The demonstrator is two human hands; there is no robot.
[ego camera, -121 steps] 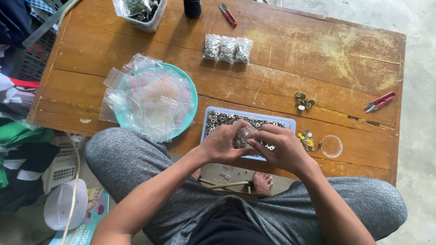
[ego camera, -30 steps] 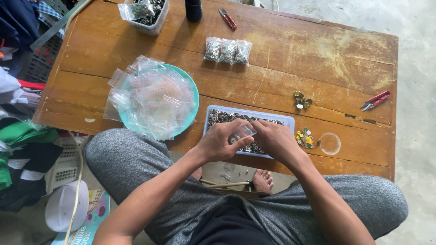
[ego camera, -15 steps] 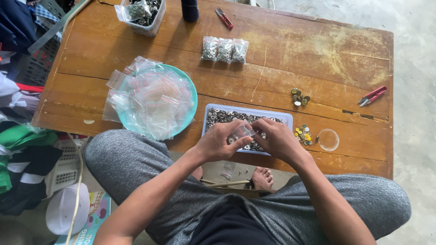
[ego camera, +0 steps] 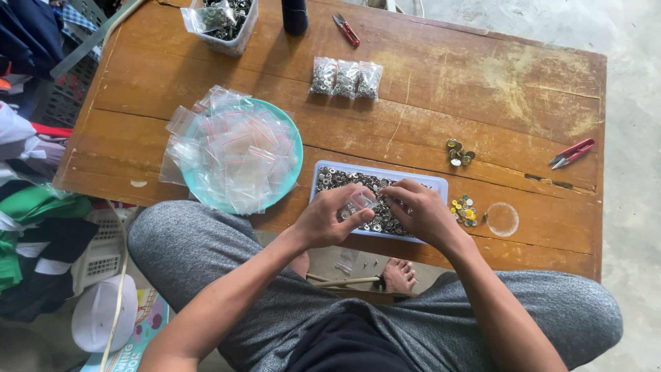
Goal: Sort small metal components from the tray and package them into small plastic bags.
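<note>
Here the wooden table (ego camera: pixel 427 76) carries a tray (ego camera: pixel 441 186) of small metal buttons at its near edge; above it the left hand (ego camera: pixel 329 219) pinches a little clear bag (ego camera: pixel 361 200) — the right hand (ego camera: pixel 420 212) pinches beside it. Buttons might spill if the bag tips.

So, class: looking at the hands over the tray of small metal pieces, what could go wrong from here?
1. The small clear bag, pinched between left hand and right hand, could slip and spill pieces.
2. The tray sits near the table's front edge; a nudge might tip it off.
</note>
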